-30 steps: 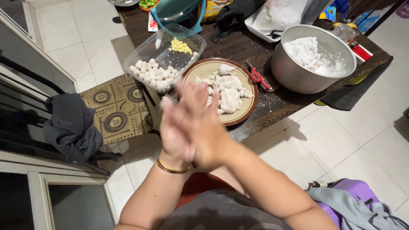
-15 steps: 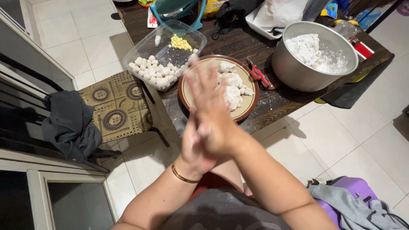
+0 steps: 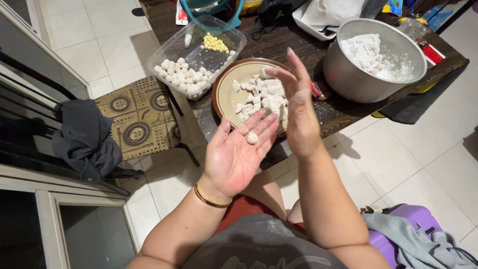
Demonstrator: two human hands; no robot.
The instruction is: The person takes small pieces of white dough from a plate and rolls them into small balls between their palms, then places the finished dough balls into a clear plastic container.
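Risk of a drop: small round white dough ball (image 3: 252, 137) resting loose at the finger bases of the left hand (image 3: 236, 154), palm up and fingers spread, over bare floor. Right hand (image 3: 298, 112) lifted just beside it, fingers straight, gripping nothing. Could roll off with any tilt, missing the brown round plate (image 3: 225, 97) of dough pieces.

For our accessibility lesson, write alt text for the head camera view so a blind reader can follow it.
A small white dough ball rests on the open left hand, the right hand raised beside it. Beyond them, a dark wooden table holds a round brown plate of dough pieces and a metal pot of flour.
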